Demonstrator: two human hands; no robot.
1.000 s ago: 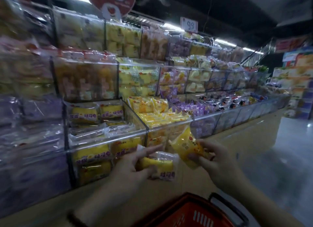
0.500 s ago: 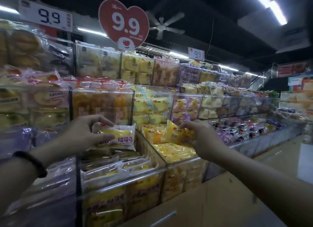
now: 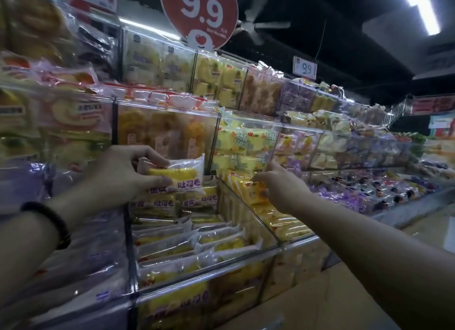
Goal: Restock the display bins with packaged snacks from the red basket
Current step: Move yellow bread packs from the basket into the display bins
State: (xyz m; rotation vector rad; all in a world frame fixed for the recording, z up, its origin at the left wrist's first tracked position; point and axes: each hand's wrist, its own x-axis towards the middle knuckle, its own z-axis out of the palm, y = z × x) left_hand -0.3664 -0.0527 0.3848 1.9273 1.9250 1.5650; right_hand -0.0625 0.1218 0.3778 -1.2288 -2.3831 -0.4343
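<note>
Since half a second ago both hands have sunk deeper into the clear display bins [image 3: 209, 268], the left hand [image 3: 118, 174] gripping a toast bread pack [image 3: 183, 173] at its bin's back edge and the right hand [image 3: 280, 189] pinching a yellow snack packet [image 3: 253, 193] onto the next bin's back row, so both look about ready to drop.

Dark ceiling [image 3: 344, 16], strip lights [image 3: 419, 10], white fan [image 3: 256, 25]

Two bare forearms in shot: the left arm [image 3: 29, 243] fills the lower left of the frame, the right arm [image 3: 369, 250] the lower right, both uncovered right out to the edges. On the left wrist there's a dark bracelet [image 3: 50, 222] — rounded beads, sitting snug. Left hand [image 3: 118, 174] and right hand [image 3: 280, 189] — bare as well.
</note>
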